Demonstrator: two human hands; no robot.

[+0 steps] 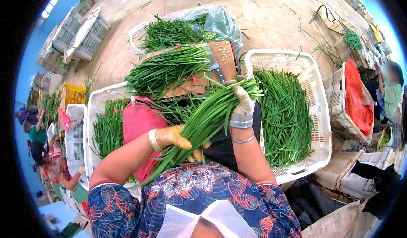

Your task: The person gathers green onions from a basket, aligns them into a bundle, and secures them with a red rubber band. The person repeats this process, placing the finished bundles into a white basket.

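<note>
A thick bunch of long green garlic chives (203, 120) lies slantwise across my lap, its pale cut ends at the upper right. Around those ends closes my right hand (243, 103), in a pale knit glove. My left hand (176, 139), in a yellowish glove, grips the leafy part lower down; some of its fingers are hidden beneath. Beyond, another bunch of chives (175, 66) rests on a wooden board (224, 55), with a broad-bladed knife (219, 72) at its right end. Loose leaves hang between the board and my lap.
To the right stands a white plastic crate (319, 111) of chives. Another white crate (92, 123) at the left holds bundled chives. Behind the board sits a clear plastic bag (222, 22) with loose greens. Other people are at both sides, among stacked crates (89, 34).
</note>
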